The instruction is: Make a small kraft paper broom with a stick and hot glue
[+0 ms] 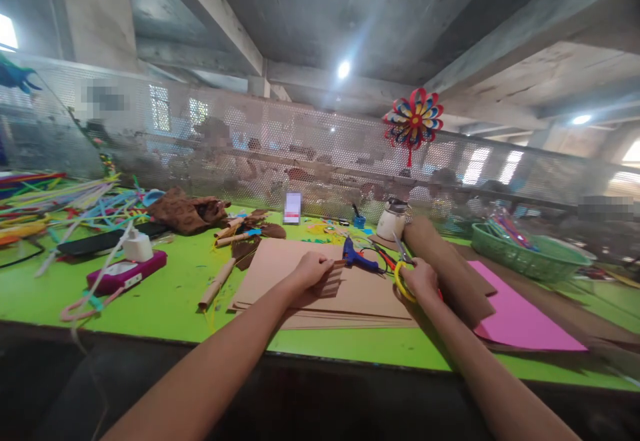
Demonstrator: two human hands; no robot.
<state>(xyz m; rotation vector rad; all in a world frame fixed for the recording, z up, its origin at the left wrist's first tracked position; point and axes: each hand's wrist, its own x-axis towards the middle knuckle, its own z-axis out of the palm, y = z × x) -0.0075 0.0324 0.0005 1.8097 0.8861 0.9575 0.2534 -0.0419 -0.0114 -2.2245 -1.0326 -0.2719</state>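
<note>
My left hand [314, 271] is closed in a pinch over a stack of brown paper sheets [280, 261], with a small thin brown strip [340, 263] showing at its fingertips. A blue glue gun [361, 260] lies on the sheets just beyond these fingers. Yellow-handled scissors [401, 280] are in my right hand [424, 280], their blades pointing away from me and slightly parted. The fingers of that hand wrap the handles and partly hide them. A rolled brown sheet [445, 268] lies right beside it.
Pink paper [530, 314] and a green basket [533, 254] are to the right. A white jug [391, 220] and a phone [293, 208] stand at the back. Leftward lie a purple power strip [127, 273], crumpled brown material [187, 210] and paper tubes [217, 284]. Mesh [310, 141] borders the table.
</note>
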